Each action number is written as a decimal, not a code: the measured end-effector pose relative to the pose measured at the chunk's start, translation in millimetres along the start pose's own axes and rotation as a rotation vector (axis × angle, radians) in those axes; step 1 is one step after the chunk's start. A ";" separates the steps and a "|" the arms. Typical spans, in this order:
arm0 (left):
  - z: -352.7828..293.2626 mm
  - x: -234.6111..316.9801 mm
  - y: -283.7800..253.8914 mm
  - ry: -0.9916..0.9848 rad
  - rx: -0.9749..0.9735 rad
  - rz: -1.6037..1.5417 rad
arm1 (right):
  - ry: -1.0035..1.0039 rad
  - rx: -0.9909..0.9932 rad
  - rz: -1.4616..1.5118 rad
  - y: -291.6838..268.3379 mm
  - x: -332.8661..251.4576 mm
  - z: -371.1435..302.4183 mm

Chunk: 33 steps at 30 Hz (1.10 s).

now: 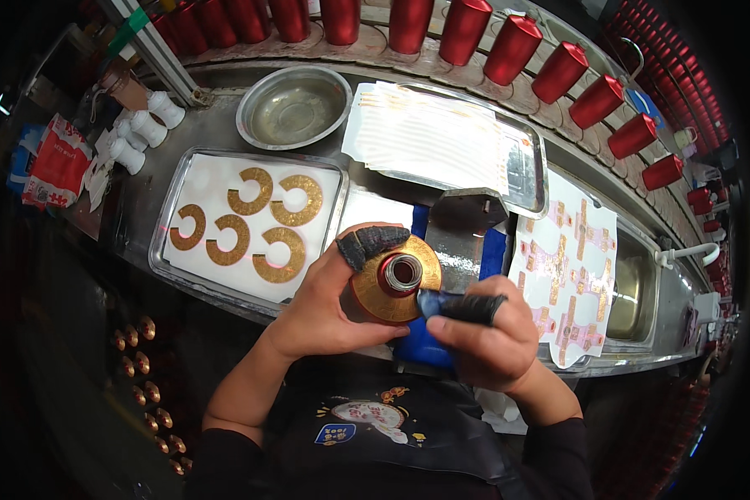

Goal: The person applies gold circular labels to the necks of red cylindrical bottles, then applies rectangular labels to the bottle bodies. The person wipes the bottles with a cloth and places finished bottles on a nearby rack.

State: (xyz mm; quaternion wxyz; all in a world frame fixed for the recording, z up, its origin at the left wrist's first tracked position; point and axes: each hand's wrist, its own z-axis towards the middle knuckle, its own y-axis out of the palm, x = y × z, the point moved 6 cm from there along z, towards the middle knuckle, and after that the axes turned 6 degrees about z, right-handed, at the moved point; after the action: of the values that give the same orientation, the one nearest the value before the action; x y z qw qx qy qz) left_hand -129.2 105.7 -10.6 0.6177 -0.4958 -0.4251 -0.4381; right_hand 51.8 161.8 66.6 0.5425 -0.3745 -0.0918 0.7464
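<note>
A red bottle (373, 313) with its open threaded neck turned up is gripped in my left hand (315, 307). Its shoulder carries a gold ring-shaped decal (426, 265). My left fingers curl round the far side, one wrapped in black, while the thumb presses the near side. At the bottle's right edge is my right hand (496, 337), fingers curled and closed. A black covering wraps its forefinger, and a dark bluish tip (430, 302) touches the gold shoulder. Whether that tip is the covered finger or a small tool, I cannot tell.
On the left, a tray (155, 242) holds several gold C-shaped decals (250, 192). Behind stand a metal bowl (294, 108) and decal sheets (429, 133); another sheet (568, 283) lies right, beside a sink (633, 292). Red bottles (512, 50) line a conveyor (375, 37) at the back.
</note>
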 end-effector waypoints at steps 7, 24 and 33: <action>-1.5 8.2 0.5 0.072 0.042 0.052 | -0.042 -0.045 -0.021 6.0 -4.1 8.6; -14.0 14.9 28.1 0.252 0.648 0.510 | -0.003 -0.075 -0.081 18.9 -23.4 18.0; 4.3 -2.1 9.8 0.104 -0.048 -0.071 | 0.133 0.040 -0.102 10.3 -15.7 6.2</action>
State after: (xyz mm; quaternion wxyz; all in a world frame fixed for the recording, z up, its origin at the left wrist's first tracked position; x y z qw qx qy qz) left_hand -120.7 111.4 -14.3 0.6109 -0.4716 -0.3992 -0.4950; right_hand 42.2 145.6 72.5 0.5920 -0.4071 -0.0596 0.6930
